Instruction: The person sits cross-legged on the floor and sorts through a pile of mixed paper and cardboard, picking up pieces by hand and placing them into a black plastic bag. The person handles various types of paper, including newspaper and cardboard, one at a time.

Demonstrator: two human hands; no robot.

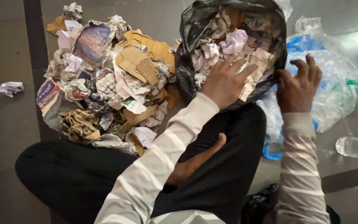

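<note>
I sit cross-legged on the floor with a black plastic bag (pixel 187 79) open in front of my knees. It is stuffed with crumpled newspaper and paper (pixel 220 39). My left hand (pixel 224 81) lies flat, fingers spread, pressing on the paper inside the bag. My right hand (pixel 297 85) grips the bag's right rim, fingers curled over the edge. A heap of crumpled paper and torn cardboard (pixel 112 83) lies on the floor to the left of the bag.
Clear and blue plastic bags (pixel 336 79) lie right of the black bag. A clear plastic bottle (pixel 357 147) lies on its side at the right edge. A loose paper ball (pixel 9 88) sits far left. Another black bag (pixel 257 203) lies by my right elbow.
</note>
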